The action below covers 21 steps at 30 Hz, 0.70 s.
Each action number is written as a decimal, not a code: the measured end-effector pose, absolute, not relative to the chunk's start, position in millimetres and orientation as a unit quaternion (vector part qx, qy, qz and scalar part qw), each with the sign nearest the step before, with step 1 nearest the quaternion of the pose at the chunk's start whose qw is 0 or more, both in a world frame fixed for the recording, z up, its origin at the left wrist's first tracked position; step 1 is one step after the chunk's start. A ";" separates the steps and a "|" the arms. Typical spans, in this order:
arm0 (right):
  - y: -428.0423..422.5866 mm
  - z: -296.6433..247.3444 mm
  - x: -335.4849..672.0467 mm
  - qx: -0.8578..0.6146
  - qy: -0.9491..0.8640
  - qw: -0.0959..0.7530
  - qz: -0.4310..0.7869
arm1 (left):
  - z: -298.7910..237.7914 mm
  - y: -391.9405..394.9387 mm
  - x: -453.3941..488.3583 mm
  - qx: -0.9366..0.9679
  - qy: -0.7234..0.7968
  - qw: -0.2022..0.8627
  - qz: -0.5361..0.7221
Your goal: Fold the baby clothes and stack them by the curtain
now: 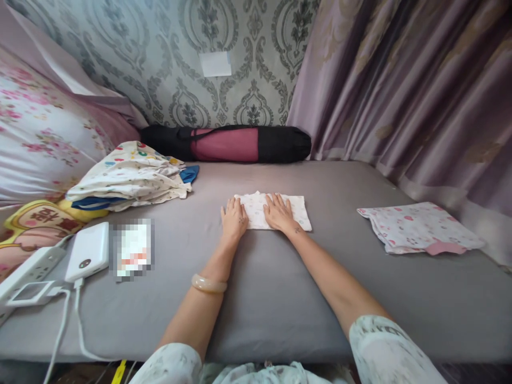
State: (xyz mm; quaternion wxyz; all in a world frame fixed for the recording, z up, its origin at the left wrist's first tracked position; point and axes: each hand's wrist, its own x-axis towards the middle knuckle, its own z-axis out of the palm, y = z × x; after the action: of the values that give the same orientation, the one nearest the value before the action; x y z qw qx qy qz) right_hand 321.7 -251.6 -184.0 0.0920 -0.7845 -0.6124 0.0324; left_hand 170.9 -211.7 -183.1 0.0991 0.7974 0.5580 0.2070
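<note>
A small folded white cloth with a faint pink print (298, 210) lies flat on the grey bed sheet (256, 298) in the middle. My left hand (234, 217) rests palm down at the cloth's left edge, fingers stretched out. My right hand (279, 212) lies flat on top of the cloth, fingers spread. Neither hand grips anything. A pale bangle (208, 284) sits on my left wrist.
A heap of printed clothes (132, 176) lies at the back left, a folded pink-printed pile (420, 226) at the right. A black and pink rolled bag (226, 143) lies along the wall. A white power bank (88, 250), cables and a power strip (30, 269) sit front left. Curtains hang right.
</note>
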 end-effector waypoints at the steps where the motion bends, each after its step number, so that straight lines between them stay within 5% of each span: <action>1: -249.9 -182.1 318.3 -0.782 -0.615 0.097 0.032 | -183.9 -210.8 170.3 0.797 0.557 0.104 0.209; 21: -225.1 -186.3 271.2 -0.756 -0.638 0.137 0.045 | -191.3 -190.9 160.1 0.755 0.566 0.209 0.258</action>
State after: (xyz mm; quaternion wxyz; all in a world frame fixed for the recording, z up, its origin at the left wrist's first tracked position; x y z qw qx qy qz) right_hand 271.2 -225.1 -186.3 0.1367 -0.7564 -0.6381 0.0451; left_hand 160.1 -190.9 -191.3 0.2085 0.7549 0.5660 0.2575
